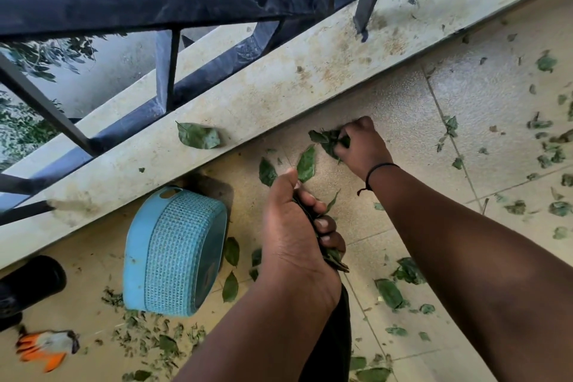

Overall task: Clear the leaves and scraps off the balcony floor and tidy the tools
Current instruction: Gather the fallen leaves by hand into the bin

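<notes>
Leaves [541,150] and small scraps lie scattered on the tiled balcony floor [483,93], on both sides of the blue basket [173,253], which lies on its side against the low ledge [279,84]; left of the basket lies an orange and white glove [46,347]. Right of the basket, the left hand [294,226] grips a bunch of leaves in a closed fist. Farther right, the right hand [361,146] pinches more leaves [328,139] on the floor.
</notes>
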### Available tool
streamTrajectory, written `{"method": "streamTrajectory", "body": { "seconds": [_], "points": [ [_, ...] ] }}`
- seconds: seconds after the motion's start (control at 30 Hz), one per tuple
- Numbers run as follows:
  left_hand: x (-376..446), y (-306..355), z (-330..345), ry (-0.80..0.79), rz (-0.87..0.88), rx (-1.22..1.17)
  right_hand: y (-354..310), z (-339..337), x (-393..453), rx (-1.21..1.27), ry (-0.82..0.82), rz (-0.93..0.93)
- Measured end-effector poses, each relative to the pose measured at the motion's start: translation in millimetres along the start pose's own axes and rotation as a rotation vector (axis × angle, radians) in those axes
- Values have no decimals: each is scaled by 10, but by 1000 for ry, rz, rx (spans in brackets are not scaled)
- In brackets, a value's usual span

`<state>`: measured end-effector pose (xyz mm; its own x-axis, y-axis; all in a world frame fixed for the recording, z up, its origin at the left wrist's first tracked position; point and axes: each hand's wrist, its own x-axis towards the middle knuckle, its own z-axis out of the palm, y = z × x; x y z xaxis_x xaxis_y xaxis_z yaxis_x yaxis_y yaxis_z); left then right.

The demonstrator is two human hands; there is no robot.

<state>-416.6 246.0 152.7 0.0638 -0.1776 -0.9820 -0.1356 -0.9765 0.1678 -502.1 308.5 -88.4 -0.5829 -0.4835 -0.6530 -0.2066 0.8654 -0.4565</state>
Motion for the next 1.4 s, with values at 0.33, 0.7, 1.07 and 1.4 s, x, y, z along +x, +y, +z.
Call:
{"method": "streamTrajectory", "body": {
  "seconds": [0.33, 0.7, 1.07, 1.4],
  "points": [
    [6, 27, -26, 15, -8, 8, -59, -13, -15, -41, -39, -10],
    [-105, -48, -36, -17, -37, -45, 224, -66, -235, 224, -33, 145],
    [-225, -133, -197, 10, 9, -87, -411, 177, -179, -404, -132, -442],
    [-257, -36, -269, 49, 132, -106, -395, 465, -371, -584, -214, -584]
  ]
}}
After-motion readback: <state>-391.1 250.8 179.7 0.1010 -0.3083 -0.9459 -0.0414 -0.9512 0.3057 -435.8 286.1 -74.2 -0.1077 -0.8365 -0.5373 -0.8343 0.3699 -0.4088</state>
